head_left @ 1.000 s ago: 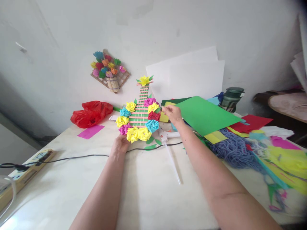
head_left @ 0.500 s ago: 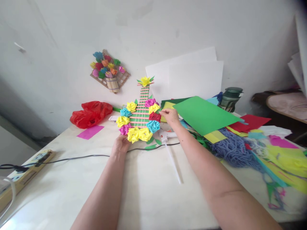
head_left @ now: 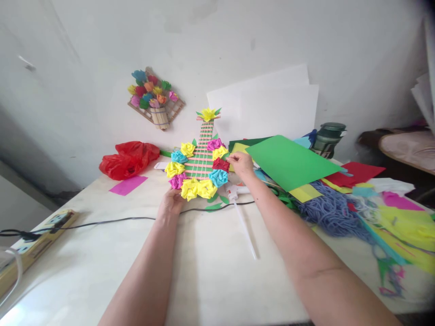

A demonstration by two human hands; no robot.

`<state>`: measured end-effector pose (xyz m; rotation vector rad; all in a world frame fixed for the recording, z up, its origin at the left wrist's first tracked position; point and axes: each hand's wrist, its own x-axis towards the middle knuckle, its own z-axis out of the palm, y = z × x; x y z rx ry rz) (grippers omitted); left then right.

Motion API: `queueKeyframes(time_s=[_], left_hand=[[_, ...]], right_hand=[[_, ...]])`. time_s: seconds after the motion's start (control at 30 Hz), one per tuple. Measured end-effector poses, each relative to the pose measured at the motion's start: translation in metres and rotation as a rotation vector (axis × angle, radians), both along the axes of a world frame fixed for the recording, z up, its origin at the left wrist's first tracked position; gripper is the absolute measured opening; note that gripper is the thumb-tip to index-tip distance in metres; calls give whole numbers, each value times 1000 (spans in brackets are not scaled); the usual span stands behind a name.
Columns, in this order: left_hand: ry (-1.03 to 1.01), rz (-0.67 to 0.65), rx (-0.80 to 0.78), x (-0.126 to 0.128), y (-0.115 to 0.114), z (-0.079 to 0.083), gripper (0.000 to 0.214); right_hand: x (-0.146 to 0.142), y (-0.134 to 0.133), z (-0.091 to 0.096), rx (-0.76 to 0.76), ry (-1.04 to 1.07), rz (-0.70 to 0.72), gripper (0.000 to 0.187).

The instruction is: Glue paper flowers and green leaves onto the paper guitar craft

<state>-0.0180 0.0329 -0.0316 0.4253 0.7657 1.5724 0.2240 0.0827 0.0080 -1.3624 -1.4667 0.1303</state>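
Observation:
A guitar-shaped paper craft [head_left: 200, 158] with yellow, blue, purple and red paper flowers round its body leans upright, its neck topped by a yellow flower. My left hand [head_left: 171, 202] grips its lower left edge; the fingertips are hidden behind the flowers. At the right edge, my right hand [head_left: 242, 164] is closed in a pinch on a small green paper leaf [head_left: 225, 156] beside the red flower [head_left: 220, 164]. Below that hand lies a white glue gun [head_left: 234, 192] with a long glue stick. Loose green leaves [head_left: 214, 207] rest under the craft.
A red plastic bag [head_left: 129, 159] and a purple paper piece [head_left: 128, 185] lie left. A black cord [head_left: 118, 220] runs from a power strip [head_left: 50, 240]. Right are green paper [head_left: 292, 160], blue yarn [head_left: 333, 210] and a dark jar [head_left: 328, 139]. White boards [head_left: 272, 108] lean on the wall.
The craft has shifted very slightly to the right and up in view. Both hands keep their places on it, the right still pinching at the leaf.

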Motion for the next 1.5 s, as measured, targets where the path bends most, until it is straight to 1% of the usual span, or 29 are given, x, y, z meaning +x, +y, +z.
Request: queueKeyframes(time_s=[0.27,0.5,0.57,0.73,0.9,1.03,1.2,1.33,1.5], left_hand=[[25,14,-5,-1,0,0,45],[28,34,7,1,0,0,45],[26,42,17,1,1,-1,45],[-5,56,37,0,4,-4,45],[-11,128,49,-4,9,-8,41],[-35,193,53,-5,10,-9,43],[-42,249,23,-3,11,-6,39],[-24,276,-23,0,14,-6,38],[-13,283,-68,2,19,-8,36]], right_hand=[[-4,-3,-1,-3,-26,-8,15],[-8,-8,0,-104,-147,-99,19],[-8,-9,2,-96,-182,-108,19],[-4,-11,11,-35,-207,-70,20],[0,-18,22,-60,-140,-202,30],[-1,-19,22,-81,-104,-260,28],[-1,-15,15,-126,-110,-226,23],[-2,-14,9,-159,-106,-160,28],[-5,-14,7,-229,-142,-140,32]])
